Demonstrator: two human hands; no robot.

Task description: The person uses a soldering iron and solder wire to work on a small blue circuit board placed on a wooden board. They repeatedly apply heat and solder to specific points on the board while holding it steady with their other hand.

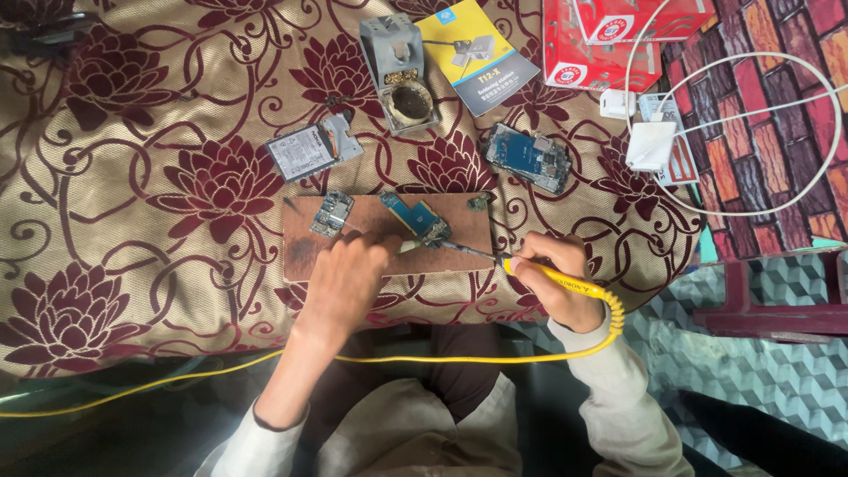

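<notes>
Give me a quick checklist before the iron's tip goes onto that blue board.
1. Soldering iron gripped in right hand: ok.
2. Tip aimed at the blue circuit board: ok; contact cannot tell.
3. Left hand steadying at the board, fingers near the tip: cannot tell if safely apart.
4. Board lying on the wooden block: ok.
5. Yellow cable running across the lap, no snag seen: ok.
6. Iron stand within view on the cloth: ok.
</notes>
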